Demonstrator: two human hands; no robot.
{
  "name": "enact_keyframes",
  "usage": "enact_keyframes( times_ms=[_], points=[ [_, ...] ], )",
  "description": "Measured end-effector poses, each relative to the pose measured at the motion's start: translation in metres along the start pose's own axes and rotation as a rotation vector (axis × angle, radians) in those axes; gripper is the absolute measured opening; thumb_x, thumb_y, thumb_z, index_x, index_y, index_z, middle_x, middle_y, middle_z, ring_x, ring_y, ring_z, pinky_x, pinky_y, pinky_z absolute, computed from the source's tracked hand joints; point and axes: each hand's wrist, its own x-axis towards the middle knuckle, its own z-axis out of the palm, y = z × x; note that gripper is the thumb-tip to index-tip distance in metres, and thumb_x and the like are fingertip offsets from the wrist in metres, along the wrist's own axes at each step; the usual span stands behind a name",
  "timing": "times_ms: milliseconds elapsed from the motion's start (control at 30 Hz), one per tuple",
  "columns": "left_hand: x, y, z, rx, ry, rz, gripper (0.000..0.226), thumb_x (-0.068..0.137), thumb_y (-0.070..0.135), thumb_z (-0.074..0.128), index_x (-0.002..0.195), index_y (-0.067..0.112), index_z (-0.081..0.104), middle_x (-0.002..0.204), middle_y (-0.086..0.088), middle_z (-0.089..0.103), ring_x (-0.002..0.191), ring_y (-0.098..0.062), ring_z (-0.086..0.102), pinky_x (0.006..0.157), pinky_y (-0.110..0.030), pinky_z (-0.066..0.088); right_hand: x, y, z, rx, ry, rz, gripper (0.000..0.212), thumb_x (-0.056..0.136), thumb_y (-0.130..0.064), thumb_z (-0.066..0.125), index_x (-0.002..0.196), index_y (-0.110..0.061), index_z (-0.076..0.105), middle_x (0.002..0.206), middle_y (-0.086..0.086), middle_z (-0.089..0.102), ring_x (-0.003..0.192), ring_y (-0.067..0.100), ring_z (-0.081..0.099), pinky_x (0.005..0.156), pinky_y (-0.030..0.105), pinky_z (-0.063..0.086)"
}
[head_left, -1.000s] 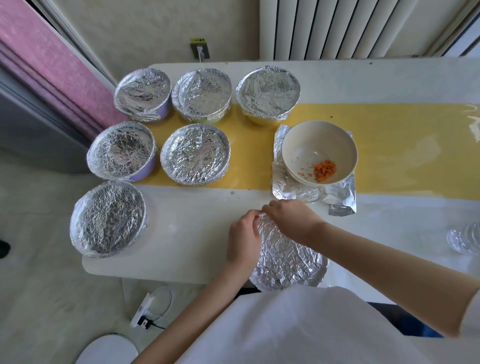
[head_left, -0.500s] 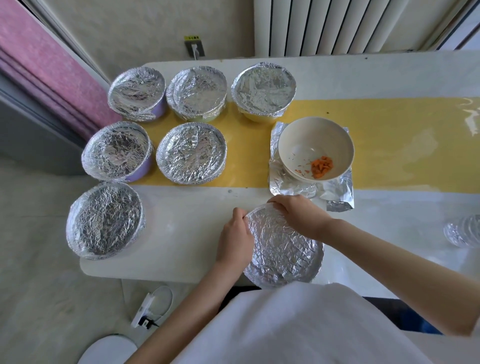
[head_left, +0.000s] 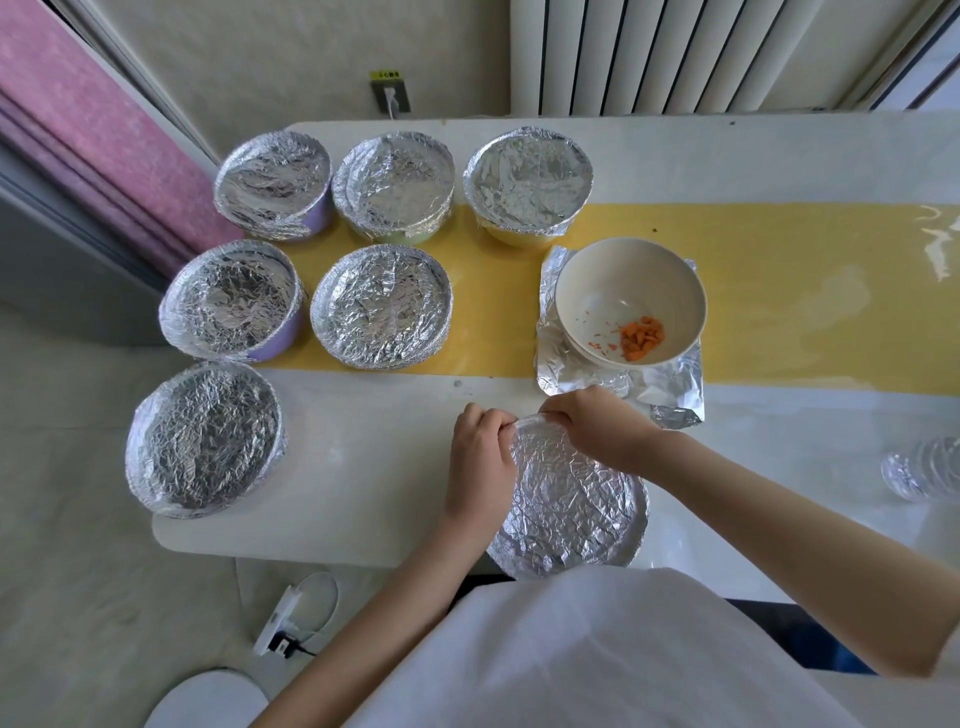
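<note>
Left hand (head_left: 480, 462), right hand (head_left: 602, 431) pinch foil-covered dish (head_left: 571, 509) far rim.

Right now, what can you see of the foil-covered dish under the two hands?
The foil-covered dish is round, its top hidden under crinkled silver foil folded over the rim. It sits at the near edge of the white table. The left hand and right hand pinch the foil at its far rim.

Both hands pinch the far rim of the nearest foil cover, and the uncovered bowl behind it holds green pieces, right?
One thing is off: the head view shows that the pieces in the uncovered bowl are orange, not green. The left hand and right hand do pinch the far rim of the nearest foil cover.
</note>
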Motion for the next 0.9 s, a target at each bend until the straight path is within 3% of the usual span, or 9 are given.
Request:
enact_keyframes(
  times_ms=[133, 233, 300, 367, 467, 533, 600, 733, 900],
  points=[
    [0.0000, 0.0023, 0.0006, 0.009, 0.003, 0.006, 0.013, 0.092, 0.002, 0.051, 0.091, 0.001, 0.064, 0.088, -0.006, 0.048, 0.082, -0.026, 0.052, 0.074, -0.036, 0.045, 0.0027, -0.0032, -0.0053, -0.006, -0.093, 0.046, 0.033, 0.098, -0.006, 0.035, 0.068, -0.016, 0.046, 0.065, 0.000, 0.045, 0.061, 0.017, 0.042, 0.064, 0.030, 0.033],
    [-0.0009, 0.0036, 0.0011, 0.015, 0.012, 0.030, 0.014, 0.092, 0.002, 0.051, 0.093, 0.002, 0.065, 0.089, -0.009, 0.050, 0.082, -0.025, 0.052, 0.075, -0.039, 0.047, 0.0040, -0.0067, -0.0046, 0.056, -0.105, 0.080, 0.033, 0.102, -0.015, 0.032, 0.084, -0.004, 0.057, 0.077, 0.011, 0.054, 0.070, 0.022, 0.047, 0.062, 0.029, 0.027],
    [-0.0023, 0.0057, 0.0005, 0.018, 0.028, 0.049, 0.014, 0.092, 0.002, 0.051, 0.093, 0.002, 0.065, 0.089, -0.008, 0.050, 0.082, -0.025, 0.052, 0.073, -0.039, 0.048, 0.0050, -0.0079, -0.0037, 0.058, -0.123, 0.081, 0.035, 0.102, -0.017, 0.031, 0.101, 0.003, 0.059, 0.091, 0.018, 0.061, 0.082, 0.029, 0.055, 0.068, 0.034, 0.034],
    [-0.0035, 0.0069, 0.0003, 0.023, 0.040, 0.060, 0.014, 0.092, 0.004, 0.051, 0.094, 0.003, 0.065, 0.089, -0.007, 0.050, 0.082, -0.023, 0.051, 0.072, -0.039, 0.048, 0.0054, -0.0069, -0.0042, 0.084, -0.130, 0.062, 0.036, 0.102, -0.019, 0.033, 0.107, 0.001, 0.062, 0.094, 0.016, 0.064, 0.087, 0.029, 0.058, 0.069, 0.031, 0.037],
    [-0.0043, 0.0076, -0.0005, 0.004, 0.039, 0.059, 0.014, 0.092, 0.004, 0.052, 0.095, 0.003, 0.065, 0.090, -0.006, 0.050, 0.082, -0.023, 0.052, 0.073, -0.039, 0.049, 0.0034, -0.0063, -0.0063, 0.210, -0.093, 0.047, 0.030, 0.100, -0.019, 0.040, 0.112, -0.007, 0.066, 0.091, 0.005, 0.064, 0.075, 0.014, 0.054, 0.064, 0.021, 0.038],
    [-0.0038, 0.0074, -0.0015, -0.010, 0.029, 0.057, 0.014, 0.092, 0.004, 0.052, 0.096, 0.004, 0.065, 0.089, -0.006, 0.050, 0.082, -0.024, 0.053, 0.074, -0.039, 0.049, 0.0027, -0.0048, -0.0061, 0.265, -0.043, 0.032, 0.027, 0.098, -0.018, 0.046, 0.112, -0.010, 0.067, 0.098, 0.006, 0.068, 0.084, 0.019, 0.060, 0.074, 0.027, 0.044],
    [-0.0031, 0.0070, -0.0023, -0.018, 0.014, 0.048, 0.014, 0.091, 0.005, 0.053, 0.097, 0.004, 0.066, 0.089, -0.006, 0.051, 0.082, -0.024, 0.053, 0.075, -0.039, 0.049, 0.0009, -0.0041, -0.0063, 0.284, -0.009, 0.016, 0.024, 0.096, -0.014, 0.050, 0.109, -0.012, 0.070, 0.094, 0.007, 0.070, 0.082, 0.021, 0.061, 0.073, 0.027, 0.043],
    [-0.0029, 0.0069, -0.0014, -0.009, 0.003, 0.039, 0.014, 0.090, 0.006, 0.056, 0.098, 0.004, 0.067, 0.087, -0.007, 0.053, 0.081, -0.025, 0.054, 0.074, -0.037, 0.048, -0.0021, -0.0058, -0.0069, 0.188, 0.056, -0.074, 0.023, 0.093, -0.008, 0.054, 0.106, -0.014, 0.072, 0.097, 0.004, 0.072, 0.081, 0.014, 0.059, 0.068, 0.015, 0.034],
    [-0.0032, 0.0037, 0.0004, -0.057, 0.022, -0.044, 0.014, 0.086, 0.006, 0.063, 0.100, 0.007, 0.062, 0.090, -0.006, 0.061, 0.083, -0.021, 0.058, 0.076, -0.032, 0.048, -0.0014, -0.0078, 0.0009, -0.100, 0.114, -0.160, 0.022, 0.095, -0.016, 0.052, 0.109, -0.017, 0.069, 0.096, 0.006, 0.069, 0.083, 0.025, 0.063, 0.069, 0.031, 0.045]
  ],
)
